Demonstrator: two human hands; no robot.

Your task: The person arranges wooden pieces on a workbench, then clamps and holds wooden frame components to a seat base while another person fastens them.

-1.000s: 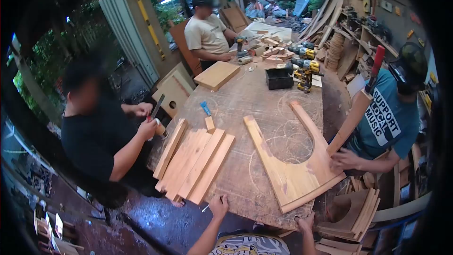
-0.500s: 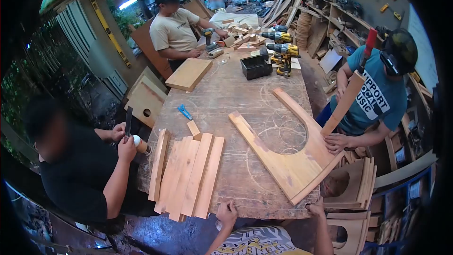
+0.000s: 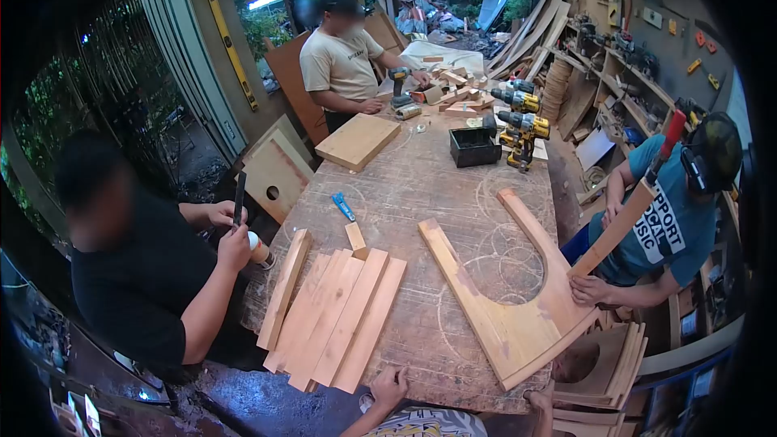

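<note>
At the near edge of the wooden worktable (image 3: 421,316), my left hand (image 3: 390,387) rests with its fingers curled and nothing visible in them. To its left lie several wooden slats (image 3: 340,311) side by side, a small wood block (image 3: 356,239) at their far end. My right hand (image 3: 537,400) is curled at the table's near right corner, low in view, its fingers partly hidden. Just above that hand sits a U-shaped wooden panel (image 3: 518,328); neither of my hands touches it.
A person at right holds a clamped board (image 3: 615,226) against the panel. Someone at left holds a dark flat strip (image 3: 239,198) near a bottle (image 3: 261,251). Another stands behind a thick board (image 3: 358,142). Drills (image 3: 522,133), a black bin (image 3: 474,147) and a blue-handled tool (image 3: 343,206) lie on the table.
The view has tilted up and shifted left, so everything sits lower and farther right. My hands stay at the table edge, the right one now less visible.
</note>
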